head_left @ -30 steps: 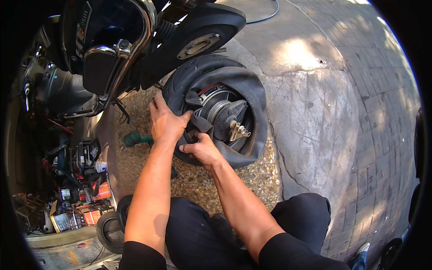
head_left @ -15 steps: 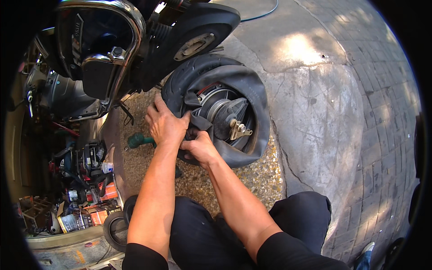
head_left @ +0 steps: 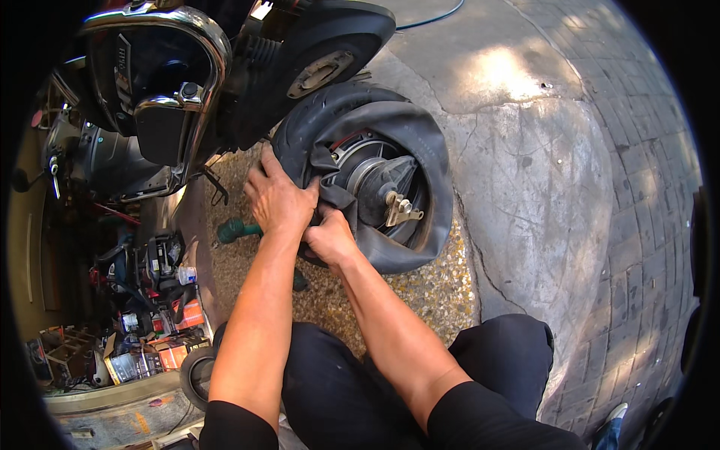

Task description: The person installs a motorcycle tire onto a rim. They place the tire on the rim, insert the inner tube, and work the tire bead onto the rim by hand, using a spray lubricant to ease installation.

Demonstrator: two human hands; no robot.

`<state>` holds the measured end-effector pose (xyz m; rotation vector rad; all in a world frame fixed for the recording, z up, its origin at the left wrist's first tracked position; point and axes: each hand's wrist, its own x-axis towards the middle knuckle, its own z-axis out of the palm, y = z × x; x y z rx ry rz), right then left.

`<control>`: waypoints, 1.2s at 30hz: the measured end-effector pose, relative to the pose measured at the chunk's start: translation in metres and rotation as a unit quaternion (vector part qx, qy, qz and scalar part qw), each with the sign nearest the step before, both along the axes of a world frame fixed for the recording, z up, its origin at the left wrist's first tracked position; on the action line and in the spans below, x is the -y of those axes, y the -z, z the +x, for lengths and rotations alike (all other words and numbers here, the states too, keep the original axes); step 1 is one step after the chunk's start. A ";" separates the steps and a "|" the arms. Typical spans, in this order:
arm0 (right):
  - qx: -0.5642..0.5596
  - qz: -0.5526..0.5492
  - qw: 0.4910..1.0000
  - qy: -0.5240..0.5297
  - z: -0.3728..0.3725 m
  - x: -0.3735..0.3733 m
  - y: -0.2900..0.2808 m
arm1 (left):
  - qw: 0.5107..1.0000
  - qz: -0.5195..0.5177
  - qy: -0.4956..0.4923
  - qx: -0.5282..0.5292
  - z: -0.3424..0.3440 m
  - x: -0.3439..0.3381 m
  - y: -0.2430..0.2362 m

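A black scooter tyre [head_left: 319, 112] lies on its side on the ground around a wheel hub [head_left: 375, 191] with a metal lever. A slack, dark grey inner tube [head_left: 421, 150] drapes over the tyre's upper side and rings the hub; its near-left part is folded and creased. My left hand [head_left: 279, 199] grips the tyre's left edge, fingers over the tread and thumb at the folded tube. Close to it, my right hand [head_left: 332, 238] is closed on the near-left stretch of the inner tube. Its fingertips are hidden under the rubber.
A scooter with a chrome bar [head_left: 221, 56] and a black rear fender [head_left: 337, 37] stands at the upper left. Beside my left forearm lies a green tool [head_left: 236, 231]. Boxes and parts [head_left: 139, 360] crowd the lower left, near another tyre [head_left: 196, 375]. Cracked concrete [head_left: 532, 195] extends right.
My right hand has shifted slightly, its fingers further under the folded tube. My left hand keeps its hold on the tyre. The whole view has moved a little.
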<state>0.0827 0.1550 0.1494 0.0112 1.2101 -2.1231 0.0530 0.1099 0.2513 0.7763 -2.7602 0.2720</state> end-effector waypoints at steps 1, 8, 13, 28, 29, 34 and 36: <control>0.042 -0.030 0.999 -0.014 0.002 -0.003 -0.010 | 1.000 -0.003 -0.002 -0.001 0.004 0.005 0.000; 0.132 -0.038 0.990 -0.018 -0.002 -0.021 -0.034 | 0.997 0.048 0.003 0.061 0.006 -0.001 -0.017; 0.026 0.107 0.993 0.046 0.007 -0.019 -0.041 | 0.994 0.025 -0.033 0.101 0.000 -0.015 -0.025; 0.041 -0.042 0.996 -0.071 -0.014 -0.028 -0.031 | 0.989 -0.056 -0.046 0.128 -0.008 -0.034 -0.027; 0.034 -0.041 0.995 -0.080 -0.012 -0.029 -0.034 | 0.988 -0.066 -0.049 0.128 -0.006 -0.033 -0.027; 0.019 0.017 0.996 -0.080 -0.004 -0.030 -0.036 | 0.990 -0.053 -0.051 0.121 0.002 -0.030 -0.026; -0.005 0.064 0.997 -0.053 -0.002 -0.025 -0.028 | 0.992 -0.041 -0.039 0.114 0.000 -0.033 -0.023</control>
